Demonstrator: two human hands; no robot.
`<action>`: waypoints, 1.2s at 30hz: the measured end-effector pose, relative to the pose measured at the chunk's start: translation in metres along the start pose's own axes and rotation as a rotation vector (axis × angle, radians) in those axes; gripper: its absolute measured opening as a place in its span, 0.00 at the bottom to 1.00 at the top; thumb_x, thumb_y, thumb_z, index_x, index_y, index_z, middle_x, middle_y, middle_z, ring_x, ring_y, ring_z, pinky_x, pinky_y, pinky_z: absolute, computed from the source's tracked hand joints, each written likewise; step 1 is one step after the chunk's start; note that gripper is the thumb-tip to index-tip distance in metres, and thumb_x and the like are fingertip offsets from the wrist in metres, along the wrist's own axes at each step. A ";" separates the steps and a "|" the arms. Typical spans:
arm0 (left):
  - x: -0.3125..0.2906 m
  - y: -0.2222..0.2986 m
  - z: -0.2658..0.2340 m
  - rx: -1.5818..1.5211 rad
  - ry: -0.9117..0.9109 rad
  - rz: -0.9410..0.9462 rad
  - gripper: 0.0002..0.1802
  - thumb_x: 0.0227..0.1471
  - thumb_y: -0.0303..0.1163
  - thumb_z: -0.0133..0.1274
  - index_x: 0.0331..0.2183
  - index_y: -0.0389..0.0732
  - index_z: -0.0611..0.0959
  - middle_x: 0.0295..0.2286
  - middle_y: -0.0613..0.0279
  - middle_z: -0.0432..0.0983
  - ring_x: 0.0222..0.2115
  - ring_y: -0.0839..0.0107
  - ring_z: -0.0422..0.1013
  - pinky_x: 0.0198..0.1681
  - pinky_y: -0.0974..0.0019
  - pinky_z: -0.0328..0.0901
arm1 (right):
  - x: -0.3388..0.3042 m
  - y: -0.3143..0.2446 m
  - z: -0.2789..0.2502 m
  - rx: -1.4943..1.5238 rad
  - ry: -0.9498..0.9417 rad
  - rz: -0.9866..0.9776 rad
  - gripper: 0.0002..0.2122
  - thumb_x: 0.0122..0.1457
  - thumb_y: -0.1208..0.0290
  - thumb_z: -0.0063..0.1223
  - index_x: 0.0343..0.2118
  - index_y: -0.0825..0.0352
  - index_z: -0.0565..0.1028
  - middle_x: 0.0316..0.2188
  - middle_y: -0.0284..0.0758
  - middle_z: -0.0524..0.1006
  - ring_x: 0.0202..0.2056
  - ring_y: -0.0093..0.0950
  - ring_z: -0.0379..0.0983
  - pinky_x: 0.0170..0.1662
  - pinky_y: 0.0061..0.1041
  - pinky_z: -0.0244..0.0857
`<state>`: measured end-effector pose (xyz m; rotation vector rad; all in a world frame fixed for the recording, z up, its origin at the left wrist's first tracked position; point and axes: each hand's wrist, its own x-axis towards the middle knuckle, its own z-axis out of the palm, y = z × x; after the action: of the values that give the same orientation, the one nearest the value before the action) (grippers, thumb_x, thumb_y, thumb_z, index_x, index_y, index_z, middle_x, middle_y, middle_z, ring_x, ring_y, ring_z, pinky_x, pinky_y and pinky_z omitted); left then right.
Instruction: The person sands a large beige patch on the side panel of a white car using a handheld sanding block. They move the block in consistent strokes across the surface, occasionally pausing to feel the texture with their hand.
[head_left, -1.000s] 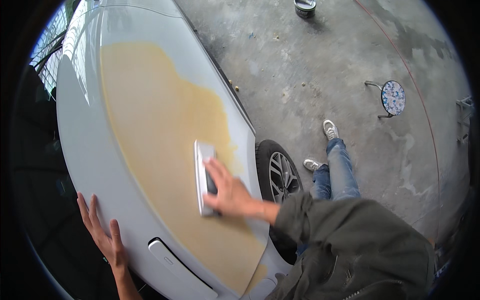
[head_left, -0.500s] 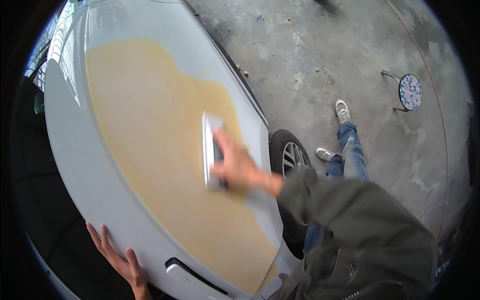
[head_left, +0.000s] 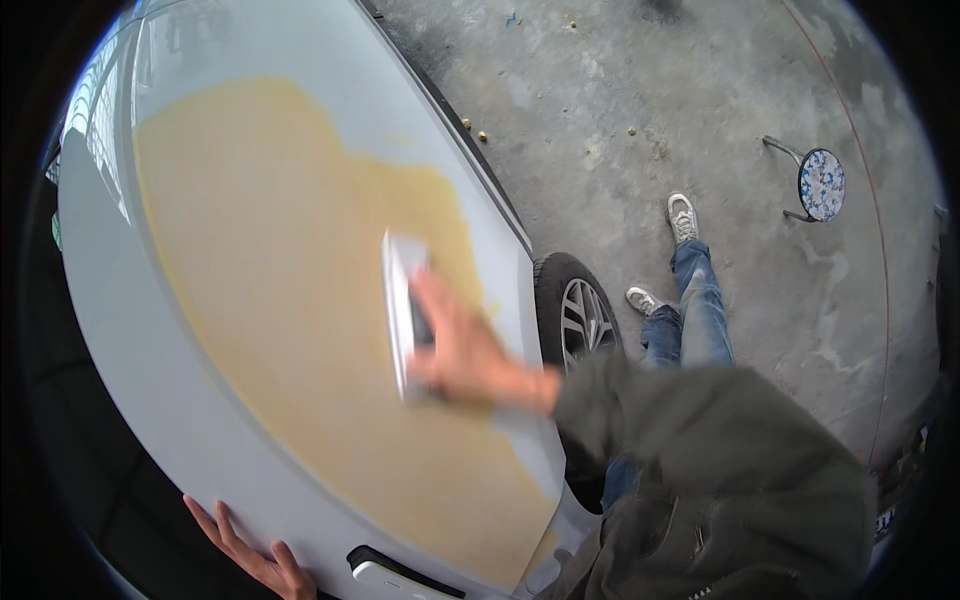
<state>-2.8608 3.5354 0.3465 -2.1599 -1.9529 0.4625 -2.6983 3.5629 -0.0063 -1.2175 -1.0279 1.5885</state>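
My right hand (head_left: 458, 350) is closed around a flat sanding block (head_left: 397, 300), pale with a dark grip. It presses on the large tan patch of body filler (head_left: 280, 260) that covers much of the white car door (head_left: 110, 270). Hand and block are blurred by motion. At the lower left my left hand (head_left: 255, 560) rests on the door's edge near the window, its fingers spread and holding nothing. Close to that hand is the door handle (head_left: 400, 580) in its dark recess.
Right of the door stands the car's wheel (head_left: 583, 315). My legs in blue jeans (head_left: 700, 300) and light shoes (head_left: 682, 218) are on the grey concrete floor (head_left: 760, 310). A round stool (head_left: 822, 186) with a patterned seat stands farther right. Small crumbs lie scattered on the floor.
The sanding block in my right hand has moved slightly left and nearer over the filler. The view has shifted a little; my left hand stays on the door edge, lower in the picture.
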 end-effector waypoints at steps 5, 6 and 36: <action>-0.016 -0.015 -0.007 -0.022 0.008 -0.024 0.45 0.61 0.66 0.40 0.65 0.40 0.65 0.70 0.47 0.46 0.70 0.49 0.45 0.70 0.42 0.41 | -0.088 -0.047 0.005 -0.019 -0.136 -0.089 0.43 0.47 0.63 0.62 0.67 0.70 0.58 0.69 0.55 0.53 0.64 0.52 0.62 0.59 0.44 0.67; -0.013 -0.014 -0.006 -0.074 0.015 0.007 0.42 0.61 0.62 0.44 0.64 0.39 0.66 0.69 0.44 0.46 0.69 0.45 0.45 0.69 0.40 0.44 | -0.073 -0.033 0.004 -0.052 -0.104 -0.103 0.43 0.46 0.63 0.62 0.67 0.70 0.58 0.69 0.55 0.54 0.63 0.52 0.63 0.59 0.44 0.67; -0.010 0.006 -0.023 -0.087 -0.062 0.059 0.44 0.61 0.59 0.50 0.66 0.38 0.62 0.69 0.37 0.39 0.68 0.41 0.43 0.66 0.34 0.48 | -0.008 0.003 -0.014 -0.024 -0.089 0.039 0.44 0.46 0.62 0.61 0.68 0.69 0.56 0.70 0.53 0.54 0.63 0.51 0.63 0.61 0.40 0.66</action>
<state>-2.8475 3.5261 0.3672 -2.2879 -1.9815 0.4680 -2.6839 3.5557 -0.0094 -1.1989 -1.0878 1.6781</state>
